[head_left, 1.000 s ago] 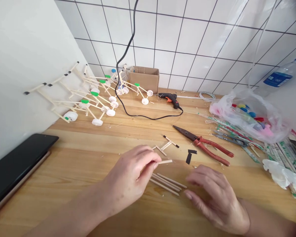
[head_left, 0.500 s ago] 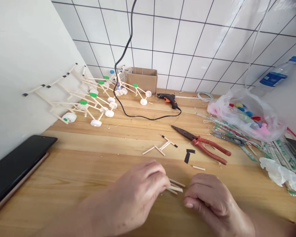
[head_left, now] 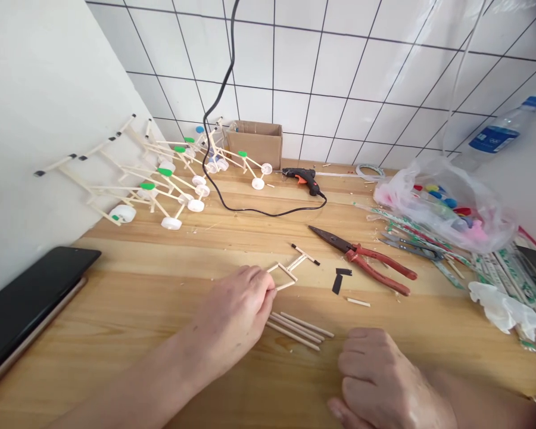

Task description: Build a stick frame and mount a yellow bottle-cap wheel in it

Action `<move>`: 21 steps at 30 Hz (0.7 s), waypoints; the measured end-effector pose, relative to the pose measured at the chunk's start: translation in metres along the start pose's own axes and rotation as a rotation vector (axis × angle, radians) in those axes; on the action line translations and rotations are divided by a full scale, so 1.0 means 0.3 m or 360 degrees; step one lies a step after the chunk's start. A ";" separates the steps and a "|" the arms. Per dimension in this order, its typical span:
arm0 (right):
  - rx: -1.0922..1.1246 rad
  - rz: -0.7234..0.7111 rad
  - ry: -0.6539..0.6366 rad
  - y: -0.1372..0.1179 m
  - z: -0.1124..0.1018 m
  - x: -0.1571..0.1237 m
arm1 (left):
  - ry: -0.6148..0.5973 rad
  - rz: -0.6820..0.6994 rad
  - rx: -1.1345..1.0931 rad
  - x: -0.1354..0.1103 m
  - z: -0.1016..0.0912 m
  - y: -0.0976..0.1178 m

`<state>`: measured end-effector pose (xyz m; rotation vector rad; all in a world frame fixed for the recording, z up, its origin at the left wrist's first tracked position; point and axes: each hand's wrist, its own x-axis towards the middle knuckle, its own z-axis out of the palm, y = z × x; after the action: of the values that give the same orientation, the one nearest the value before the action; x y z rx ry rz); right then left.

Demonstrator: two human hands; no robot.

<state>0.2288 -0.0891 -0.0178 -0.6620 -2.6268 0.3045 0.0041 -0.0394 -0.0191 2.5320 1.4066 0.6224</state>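
Note:
My left hand (head_left: 239, 307) is pinched shut on a short wooden stick (head_left: 284, 286), holding its free end against a small glued stick frame (head_left: 295, 265) with black-tipped ends that lies on the wooden table (head_left: 161, 280). Just right of that hand lie several longer sticks (head_left: 299, 329) side by side. My right hand (head_left: 384, 381) rests on the table near the front edge with its fingers curled in and nothing seen in them.
Red-handled pliers (head_left: 366, 262) and black tape scraps (head_left: 339, 279) lie right of the frame. A glue gun (head_left: 304, 177) with its black cord, a cardboard box (head_left: 255, 143) and stick-and-cap models (head_left: 170, 179) are at the back. A plastic bag (head_left: 446, 205) sits right, a phone (head_left: 27, 298) left.
My left hand moved up from the long sticks to the small frame, carrying the short stick. My right hand drew back toward me, off the sticks.

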 end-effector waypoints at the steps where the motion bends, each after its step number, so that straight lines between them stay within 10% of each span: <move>1: -0.0003 -0.0013 -0.0014 0.000 0.004 -0.001 | -0.0014 -0.0009 0.0028 0.000 0.005 0.002; 21: 0.0073 -0.0050 -0.0271 0.019 0.018 0.000 | -0.0127 -0.0068 0.0047 0.005 0.022 0.004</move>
<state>0.2287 -0.0849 -0.0242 -0.6034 -2.7791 0.4276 0.0087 -0.0387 -0.0242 2.5121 1.4486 0.4912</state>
